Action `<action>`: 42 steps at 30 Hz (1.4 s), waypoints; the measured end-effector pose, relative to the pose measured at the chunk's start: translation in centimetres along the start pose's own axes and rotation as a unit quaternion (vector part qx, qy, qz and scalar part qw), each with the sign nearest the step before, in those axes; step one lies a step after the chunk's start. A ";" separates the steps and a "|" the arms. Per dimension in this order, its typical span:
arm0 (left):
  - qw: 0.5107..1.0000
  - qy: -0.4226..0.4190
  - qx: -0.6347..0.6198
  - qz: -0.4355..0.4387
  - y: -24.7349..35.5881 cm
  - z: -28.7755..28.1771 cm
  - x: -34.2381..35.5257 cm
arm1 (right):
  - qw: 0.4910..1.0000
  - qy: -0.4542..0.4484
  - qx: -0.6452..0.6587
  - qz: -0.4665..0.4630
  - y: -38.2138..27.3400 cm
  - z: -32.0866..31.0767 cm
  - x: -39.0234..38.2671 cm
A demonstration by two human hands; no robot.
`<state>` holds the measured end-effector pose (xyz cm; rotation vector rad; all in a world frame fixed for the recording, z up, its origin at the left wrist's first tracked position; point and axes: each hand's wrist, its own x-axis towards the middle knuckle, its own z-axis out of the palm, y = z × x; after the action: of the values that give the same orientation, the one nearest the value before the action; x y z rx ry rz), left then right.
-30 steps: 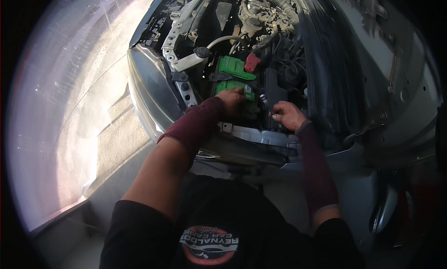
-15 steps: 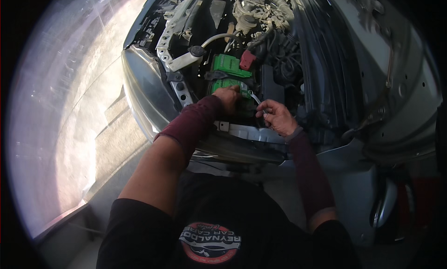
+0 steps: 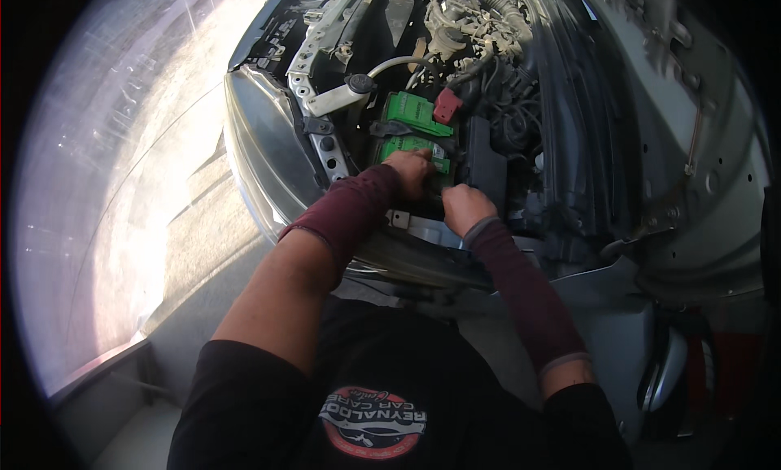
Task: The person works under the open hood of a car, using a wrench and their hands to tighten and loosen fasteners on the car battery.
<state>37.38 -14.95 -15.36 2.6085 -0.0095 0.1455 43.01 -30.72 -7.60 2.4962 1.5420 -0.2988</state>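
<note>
A car battery with a green top (image 3: 411, 112) sits in the engine bay, a dark strap across its middle. Over its near end is my left hand (image 3: 412, 170), fingers curled down beside the green casing; the fingertips and whatever they grip are hidden. Just to the right, my right hand (image 3: 468, 208) is closed in a fist, thumb side toward the battery. The slim metal wrench seen in it half a second ago is now almost wholly covered by the fist. A red terminal cover (image 3: 447, 105) caps the battery's far right corner.
A black box (image 3: 486, 157) stands right of the battery. Left of it are a pale reservoir with a black cap (image 3: 359, 83) and the metal front crossmember (image 3: 303, 83). Hoses and engine parts (image 3: 455, 34) fill the far side. The headlight (image 3: 264, 136) lies at the left.
My right hand has moved in toward the battery and turned over, its fingers closing further around the wrench. My left hand stays at the battery's near end. The whole view has shifted slightly.
</note>
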 end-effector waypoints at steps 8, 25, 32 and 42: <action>0.998 -0.013 0.056 0.002 0.3 -0.2 -0.2 | 1.000 -0.011 0.004 0.007 0.6 0.0 1.0; 0.999 -0.046 0.008 0.008 -0.1 -0.2 0.4 | 0.996 -0.083 -0.021 0.032 -5.0 -1.7 3.5; 0.999 -0.038 0.023 -0.005 1.7 -0.8 0.2 | 0.989 -0.091 0.112 0.004 5.6 1.9 0.4; 0.999 -0.030 0.013 -0.007 -0.3 0.6 0.9 | 0.995 -0.075 0.001 0.060 -4.3 -2.0 3.2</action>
<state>38.30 -14.94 -15.91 2.6383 -0.0115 0.0635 40.73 -25.55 -6.80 2.4912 1.3292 -0.4567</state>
